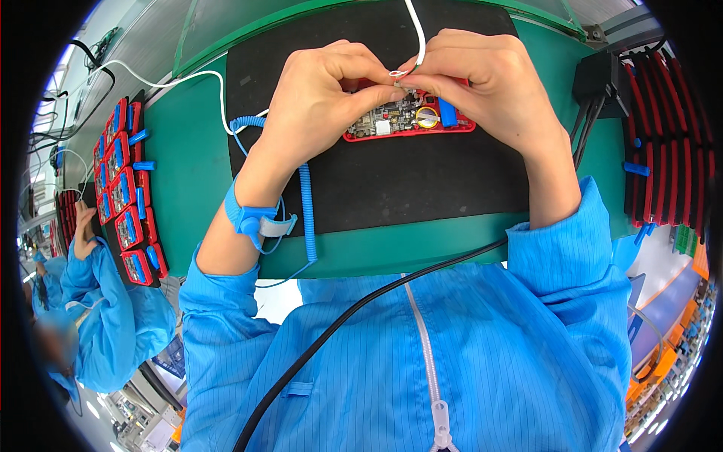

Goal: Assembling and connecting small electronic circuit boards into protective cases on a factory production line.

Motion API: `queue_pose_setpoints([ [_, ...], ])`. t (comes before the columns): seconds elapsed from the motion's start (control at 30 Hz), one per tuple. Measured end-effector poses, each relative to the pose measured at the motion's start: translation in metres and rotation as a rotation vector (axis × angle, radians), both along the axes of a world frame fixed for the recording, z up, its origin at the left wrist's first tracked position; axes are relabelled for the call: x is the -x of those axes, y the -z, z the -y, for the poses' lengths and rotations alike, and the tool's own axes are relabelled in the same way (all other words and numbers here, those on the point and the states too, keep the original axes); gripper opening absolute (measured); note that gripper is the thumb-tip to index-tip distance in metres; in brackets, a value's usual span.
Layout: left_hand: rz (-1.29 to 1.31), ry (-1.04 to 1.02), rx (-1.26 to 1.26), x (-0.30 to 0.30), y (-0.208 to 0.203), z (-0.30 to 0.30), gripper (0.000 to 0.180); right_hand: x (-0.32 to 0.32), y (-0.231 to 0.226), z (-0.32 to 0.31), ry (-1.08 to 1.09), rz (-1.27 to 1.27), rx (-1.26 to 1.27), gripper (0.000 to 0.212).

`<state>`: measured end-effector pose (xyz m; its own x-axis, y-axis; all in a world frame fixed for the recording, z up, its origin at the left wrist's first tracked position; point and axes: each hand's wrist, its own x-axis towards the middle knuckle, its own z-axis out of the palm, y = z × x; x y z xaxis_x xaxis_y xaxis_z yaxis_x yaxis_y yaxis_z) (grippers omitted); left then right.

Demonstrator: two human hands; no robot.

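A circuit board (392, 117) lies in a red housing (410, 133) on the black mat. It carries a round yellow-rimmed part (427, 117), a white block and a blue piece (447, 113) at its right end. My left hand (324, 90) is closed in a pinch at the board's far edge; its fingertips cover what they hold. Facing it, my right hand (486, 83) pinches the end of a white cable (416, 34), where thin wires loop out between both hands' fingertips. A blue wrist strap (252, 222) with a coiled cord is on my left wrist.
Red-framed boards with blue pieces (124, 192) fill a rack at left. Dark trays with red edges (666, 143) stand at right by a black box (601, 83) with cables. A black cable (361, 305) crosses my front. Another person's hand (83, 222) shows far left.
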<state>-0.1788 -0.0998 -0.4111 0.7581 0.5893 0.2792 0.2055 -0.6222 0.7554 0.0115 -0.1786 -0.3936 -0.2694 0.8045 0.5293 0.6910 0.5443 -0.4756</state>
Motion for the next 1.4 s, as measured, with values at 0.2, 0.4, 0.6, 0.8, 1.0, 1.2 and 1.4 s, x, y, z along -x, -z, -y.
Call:
queue_pose_setpoints([
  [0.2, 0.000, 0.009, -0.032, -0.0003, 0.0002, 0.0003, 0.014, 0.0012, 0.0017, -0.0009, -0.004, 0.011, -0.030, 0.012],
  [0.4, 0.010, -0.005, -0.019, -0.0013, 0.0004, 0.0010, 0.013, 0.0013, 0.0018, -0.0008, 0.001, 0.007, -0.040, 0.012],
  [0.6, 0.011, 0.003, -0.022, -0.0012, 0.0007, 0.0003, 0.012, 0.0009, 0.0035, -0.0009, 0.008, -0.005, -0.034, 0.012],
  [0.8, 0.018, 0.017, -0.029, -0.0011, 0.0009, 0.0005, 0.012, 0.0013, 0.0030, -0.0001, 0.004, -0.015, -0.031, 0.012],
  [1.0, 0.020, 0.005, -0.011, -0.0024, -0.0004, 0.0007, 0.013, 0.0004, 0.0037, -0.0002, -0.006, -0.014, -0.032, 0.012],
  [1.2, 0.017, 0.024, -0.049, -0.0025, 0.0005, 0.0008, 0.012, 0.0004, 0.0044, -0.0005, -0.001, -0.018, -0.039, 0.012],
  [1.4, 0.008, 0.008, -0.049, -0.0042, -0.0016, 0.0019, 0.012, -0.0029, 0.0045, 0.0004, -0.023, 0.005, -0.046, 0.013],
])
